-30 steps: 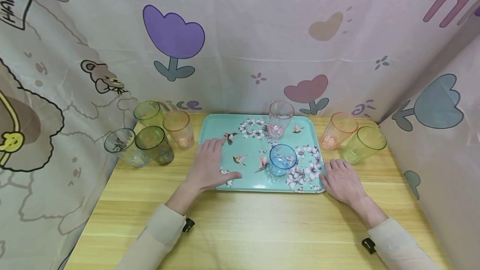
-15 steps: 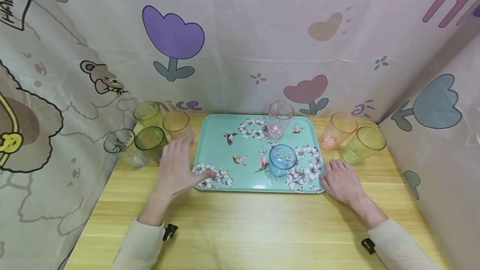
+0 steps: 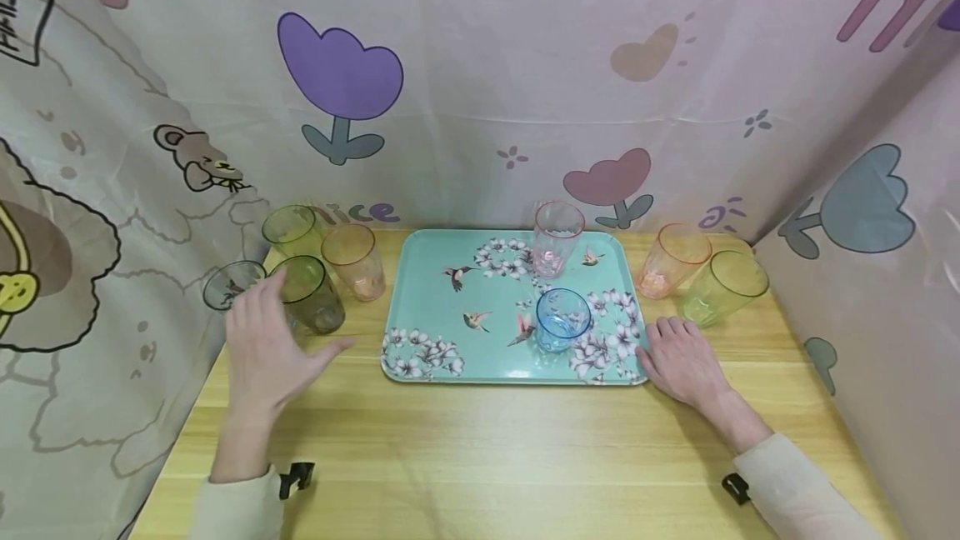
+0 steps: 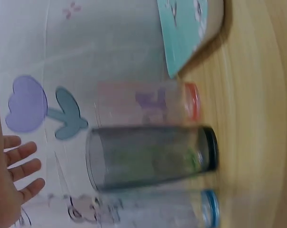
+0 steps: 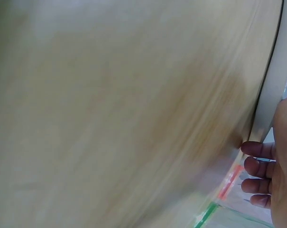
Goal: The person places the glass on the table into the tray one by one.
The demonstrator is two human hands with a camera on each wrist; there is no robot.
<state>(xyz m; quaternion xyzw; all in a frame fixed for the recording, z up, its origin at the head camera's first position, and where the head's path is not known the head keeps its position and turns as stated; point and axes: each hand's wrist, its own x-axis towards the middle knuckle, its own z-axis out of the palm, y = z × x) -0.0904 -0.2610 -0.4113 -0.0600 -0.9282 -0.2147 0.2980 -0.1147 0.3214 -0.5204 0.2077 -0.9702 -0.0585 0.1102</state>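
Note:
My left hand (image 3: 262, 348) is raised before the glasses on the left, thumb spread wide and nothing in its grasp. It hides much of a clear glass (image 3: 217, 286) and is nearest to that and a dark grey glass (image 3: 326, 311). In the left wrist view, its fingers (image 4: 22, 154) are apart from the dark glass (image 4: 148, 156). My right hand (image 3: 682, 361) rests at the right edge of a turquoise floral tray (image 3: 450, 348), holding nothing. On that tray stand a blue-rimmed glass (image 3: 562, 323) and a pink glass (image 3: 557, 244).
A yellow-green glass (image 3: 288, 232) and an orange-tinted glass (image 3: 356, 269) stand behind the dark one. Right of the tray are an orange glass (image 3: 671, 265) and a leaning-looking green-yellow glass (image 3: 723, 290). A printed curtain (image 3: 465, 65) encloses the wooden table (image 3: 487, 457).
My left hand has moved left, off the tray's left part and over to the glasses on the left. My right hand stays at the tray's right edge.

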